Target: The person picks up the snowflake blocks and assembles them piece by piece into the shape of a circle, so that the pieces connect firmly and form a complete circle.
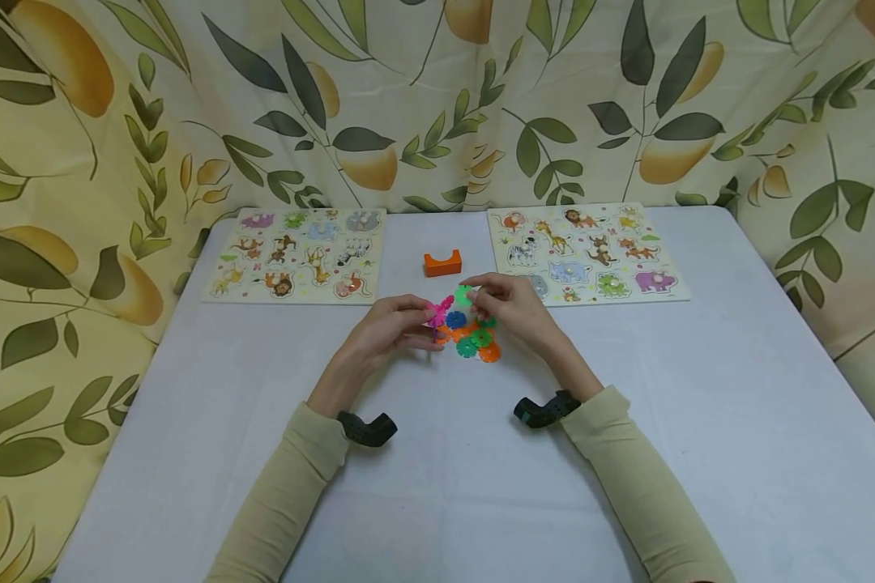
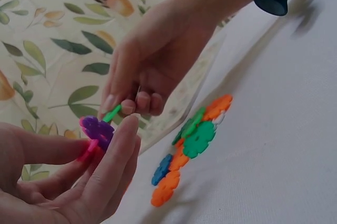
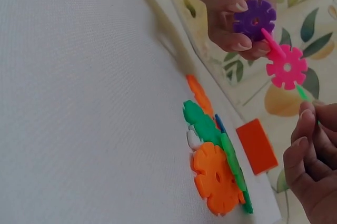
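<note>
Over the middle of the table, my left hand [image 1: 390, 328] pinches a small chain of notched flower-shaped plastic discs. In the right wrist view the chain shows a purple disc [image 3: 255, 19] by the fingertips, with two pink discs [image 3: 287, 67] joined beyond it. My right hand [image 1: 516, 309] pinches a bright green disc [image 1: 463, 295], its edge right at the outer pink disc's rim. Below the hands lies a loose pile of similar discs: orange [image 3: 216, 179], green [image 3: 202, 124], a blue one [image 1: 455, 320] and a partly hidden white one [image 3: 193, 138].
An orange block [image 1: 442, 263] with a curved notch stands behind the hands. Animal puzzle boards lie at the back left [image 1: 295, 255] and back right [image 1: 591, 251], the right one close behind my right hand. A leaf-patterned curtain [image 1: 437, 105] hangs behind the white table [image 1: 437, 502].
</note>
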Demonstrator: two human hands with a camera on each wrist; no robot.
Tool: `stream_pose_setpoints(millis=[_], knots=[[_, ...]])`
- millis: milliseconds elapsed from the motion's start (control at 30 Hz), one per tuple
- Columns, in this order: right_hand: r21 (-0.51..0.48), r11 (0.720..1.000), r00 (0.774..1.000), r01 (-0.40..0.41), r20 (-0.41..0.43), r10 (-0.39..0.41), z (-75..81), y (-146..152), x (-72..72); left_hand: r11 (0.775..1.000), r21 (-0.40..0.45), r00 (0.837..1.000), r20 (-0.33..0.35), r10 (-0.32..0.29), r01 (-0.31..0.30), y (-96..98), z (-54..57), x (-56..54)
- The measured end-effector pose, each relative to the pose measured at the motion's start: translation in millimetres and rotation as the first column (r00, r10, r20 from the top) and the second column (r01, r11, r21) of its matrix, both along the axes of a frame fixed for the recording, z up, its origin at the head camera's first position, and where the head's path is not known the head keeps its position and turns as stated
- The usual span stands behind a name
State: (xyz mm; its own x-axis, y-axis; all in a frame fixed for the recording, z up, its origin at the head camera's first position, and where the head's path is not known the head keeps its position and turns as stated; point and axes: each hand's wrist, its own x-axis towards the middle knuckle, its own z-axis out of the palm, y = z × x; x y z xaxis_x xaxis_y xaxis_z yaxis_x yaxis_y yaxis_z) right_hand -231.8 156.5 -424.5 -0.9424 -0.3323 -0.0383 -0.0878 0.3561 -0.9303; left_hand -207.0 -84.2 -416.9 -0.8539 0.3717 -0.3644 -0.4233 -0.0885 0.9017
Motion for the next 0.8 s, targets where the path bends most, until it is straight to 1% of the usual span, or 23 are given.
stream_pose_setpoints(millis=[200,400,667,733,800], knots=[[-0.016,1.0,1.0,0.017,0.016,-0.016,-0.6,-1.8,-1.1,1.0,0.005,1.0,-0.016,-0.016,0.016,-0.2,0.0,1.2],[-0.043,0.999,0.999,0.017,0.039,-0.015,-0.8,-3.1,0.1,1.0,0.012,0.999,-0.022,-0.025,0.025,1.5,-1.7,0.7],[-0.082,0.997,0.998,-0.003,0.063,0.009,-1.8,-4.5,0.9,0.999,0.05,0.999,-0.03,0.013,-0.012,5.2,-3.8,2.2],[-0.096,0.995,0.997,0.002,0.071,0.004,-1.9,-4.9,1.0,0.999,0.05,0.999,-0.028,0.017,-0.015,5.5,-4.1,2.5],[-0.101,0.995,0.997,0.001,0.074,0.007,-1.9,-4.7,1.2,0.999,0.048,1.0,-0.026,0.007,-0.006,5.4,-4.3,2.5]])
